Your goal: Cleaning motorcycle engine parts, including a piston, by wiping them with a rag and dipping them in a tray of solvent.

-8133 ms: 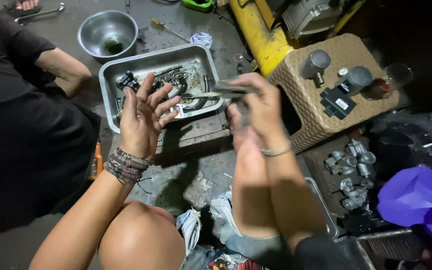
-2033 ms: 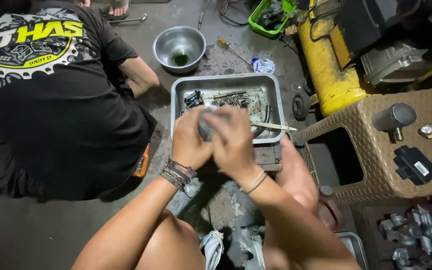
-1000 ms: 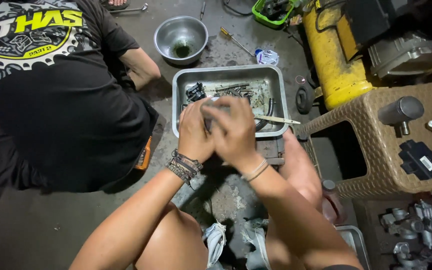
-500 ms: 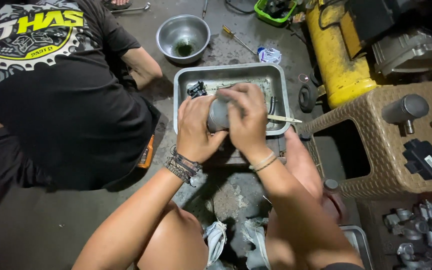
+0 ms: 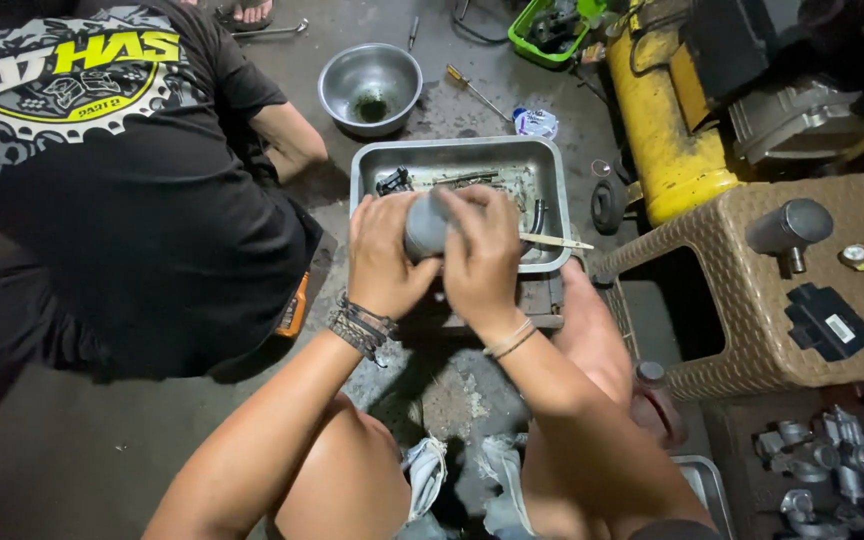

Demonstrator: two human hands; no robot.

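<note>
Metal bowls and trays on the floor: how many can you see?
3: a round bowl at the top, a rectangular tray behind the hands, and a tray corner at bottom right, mostly cut off.

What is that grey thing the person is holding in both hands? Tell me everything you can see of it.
The grey cylinder looks like a short, smooth metal part with a dull, matte finish. Only part of it shows: the left hand wraps one side and the right hand covers the other side and top. It is held just above the near edge of a rectangular metal tray of small parts. Its ends and any openings are hidden by the fingers.
</note>
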